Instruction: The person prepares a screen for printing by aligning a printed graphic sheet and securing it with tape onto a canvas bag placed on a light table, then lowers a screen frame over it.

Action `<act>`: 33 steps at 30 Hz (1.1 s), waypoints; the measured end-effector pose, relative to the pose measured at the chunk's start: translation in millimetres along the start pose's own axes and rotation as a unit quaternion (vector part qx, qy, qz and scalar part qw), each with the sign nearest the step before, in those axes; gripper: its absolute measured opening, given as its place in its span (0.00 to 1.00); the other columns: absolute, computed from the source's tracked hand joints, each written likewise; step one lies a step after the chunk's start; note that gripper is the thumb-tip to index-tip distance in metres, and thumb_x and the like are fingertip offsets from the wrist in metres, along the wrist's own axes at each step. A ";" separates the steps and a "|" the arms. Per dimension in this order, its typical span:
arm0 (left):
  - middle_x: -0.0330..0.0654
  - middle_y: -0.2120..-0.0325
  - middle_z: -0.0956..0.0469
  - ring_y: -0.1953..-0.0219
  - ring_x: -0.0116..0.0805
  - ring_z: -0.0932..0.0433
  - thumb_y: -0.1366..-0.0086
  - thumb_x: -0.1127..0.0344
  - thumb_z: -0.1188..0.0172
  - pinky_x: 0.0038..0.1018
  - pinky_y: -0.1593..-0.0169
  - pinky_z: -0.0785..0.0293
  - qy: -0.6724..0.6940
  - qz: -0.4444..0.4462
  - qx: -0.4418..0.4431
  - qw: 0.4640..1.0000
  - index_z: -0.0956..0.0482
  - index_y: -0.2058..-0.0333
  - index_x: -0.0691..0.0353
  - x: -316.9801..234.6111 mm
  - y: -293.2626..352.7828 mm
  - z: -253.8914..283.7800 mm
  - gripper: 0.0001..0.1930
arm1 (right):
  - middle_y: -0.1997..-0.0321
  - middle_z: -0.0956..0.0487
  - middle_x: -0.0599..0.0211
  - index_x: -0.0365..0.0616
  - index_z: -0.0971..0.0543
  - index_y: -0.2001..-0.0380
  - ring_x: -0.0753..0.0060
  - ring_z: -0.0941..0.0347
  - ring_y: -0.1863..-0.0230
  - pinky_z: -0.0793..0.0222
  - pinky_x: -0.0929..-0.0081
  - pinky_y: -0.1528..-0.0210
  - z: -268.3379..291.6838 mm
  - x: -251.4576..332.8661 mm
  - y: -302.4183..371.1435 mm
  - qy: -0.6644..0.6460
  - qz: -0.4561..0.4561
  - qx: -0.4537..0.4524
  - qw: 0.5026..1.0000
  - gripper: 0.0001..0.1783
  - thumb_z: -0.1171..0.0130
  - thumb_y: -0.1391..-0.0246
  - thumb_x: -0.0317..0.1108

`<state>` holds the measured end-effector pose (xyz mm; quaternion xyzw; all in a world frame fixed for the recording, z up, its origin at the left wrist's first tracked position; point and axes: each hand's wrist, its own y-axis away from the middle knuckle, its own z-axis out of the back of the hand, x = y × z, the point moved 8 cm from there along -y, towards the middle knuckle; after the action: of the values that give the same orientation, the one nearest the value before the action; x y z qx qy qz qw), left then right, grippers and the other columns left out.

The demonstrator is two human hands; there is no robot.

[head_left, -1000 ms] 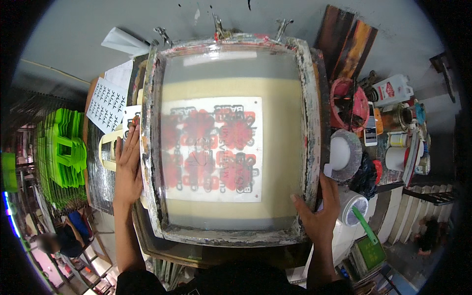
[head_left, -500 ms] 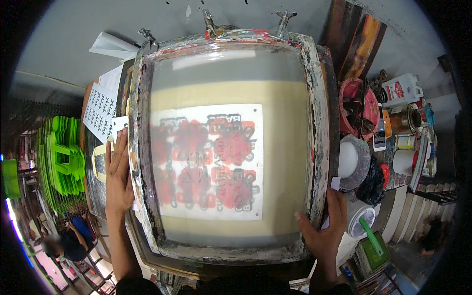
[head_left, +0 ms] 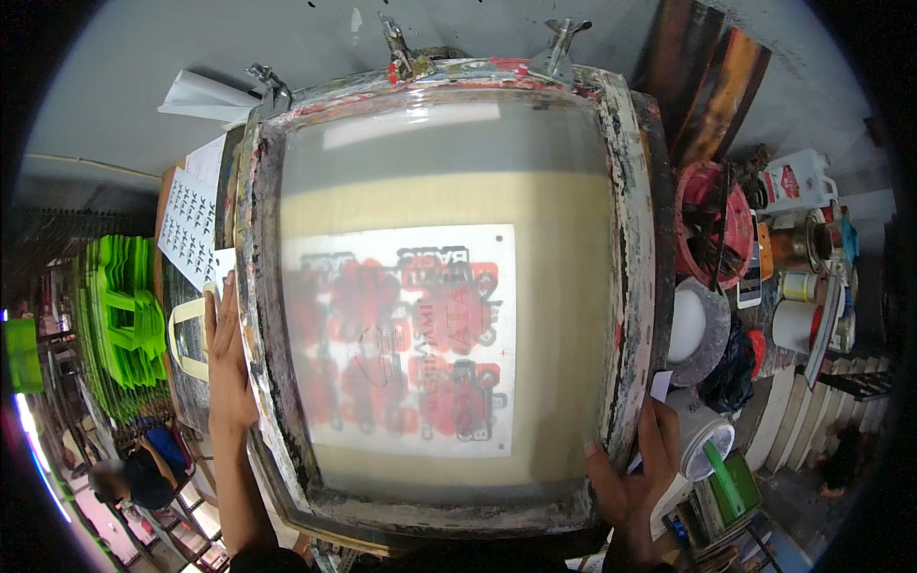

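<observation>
A screen printing frame (head_left: 626, 258) with paint-stained wooden sides fills the middle, its pale mesh (head_left: 554, 315) stretched across it. Through the mesh shows a white sheet (head_left: 406, 241) with blurred red and black lettering. My left hand (head_left: 229, 372) lies along the frame's left side, fingers stretched forward, their tips by a small white paper corner (head_left: 223, 265). At the lower right corner, my right hand (head_left: 632, 473) straddles the frame's side: thumb on its inner edge, fingers along the outside. A white paper tab (head_left: 660, 385) juts out just beyond those fingers.
Metal wing-nut clamps (head_left: 559, 53) hold the frame's far edge. Bright green bags (head_left: 119, 315) hang at left, near a printed paper (head_left: 189, 224). On the right stand a red basin (head_left: 695, 181), a phone (head_left: 751, 272), cans and a white tub (head_left: 702, 449). Another person (head_left: 148, 473) is at lower left.
The view has shifted, so the frame and mesh appear slightly lower and larger. Both hands keep their places at the frame's sides, the left with its fingers still stretched.
</observation>
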<state>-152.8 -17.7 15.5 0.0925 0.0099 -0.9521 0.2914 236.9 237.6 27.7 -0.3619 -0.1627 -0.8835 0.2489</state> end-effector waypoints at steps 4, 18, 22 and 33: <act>0.57 0.26 0.42 0.22 0.57 0.52 0.35 0.41 0.50 0.53 0.21 0.66 0.023 0.001 0.006 1.000 0.37 0.28 0.62 0.4 0.5 1.1 0.42 | 0.46 0.25 0.45 0.27 0.27 0.38 0.50 0.25 0.48 0.30 0.58 0.44 0.4 -1.7 3.1 0.003 0.036 -0.009 0.999 0.41 0.30 0.56 0.34; 0.58 0.26 0.43 0.22 0.66 0.55 0.32 0.33 0.61 0.55 0.22 0.65 0.027 0.007 -0.001 1.000 0.38 0.27 0.57 15.6 11.2 -5.3 0.44 | 0.47 0.26 0.44 0.26 0.27 0.38 0.50 0.25 0.49 0.29 0.57 0.46 1.6 0.6 2.8 0.004 0.049 -0.009 0.999 0.41 0.30 0.55 0.36; 0.58 0.27 0.42 0.22 0.65 0.55 0.31 0.33 0.62 0.55 0.22 0.66 0.011 -0.005 -0.003 1.000 0.38 0.27 0.58 11.0 8.9 -4.2 0.43 | 0.47 0.26 0.44 0.26 0.27 0.38 0.49 0.25 0.49 0.29 0.58 0.46 1.8 -0.5 4.7 0.010 0.057 -0.013 0.998 0.41 0.30 0.56 0.35; 0.57 0.26 0.42 0.22 0.63 0.55 0.30 0.35 0.60 0.56 0.22 0.67 0.011 -0.006 -0.011 1.000 0.39 0.26 0.56 15.9 12.6 -6.7 0.42 | 0.48 0.25 0.44 0.26 0.27 0.38 0.49 0.24 0.50 0.28 0.58 0.47 2.1 2.2 3.4 0.008 0.057 -0.014 0.998 0.42 0.32 0.60 0.31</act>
<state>-157.6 -36.4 6.4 0.0997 0.0242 -0.9525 0.2866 238.6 235.1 31.1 -0.3667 -0.1278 -0.8731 0.2950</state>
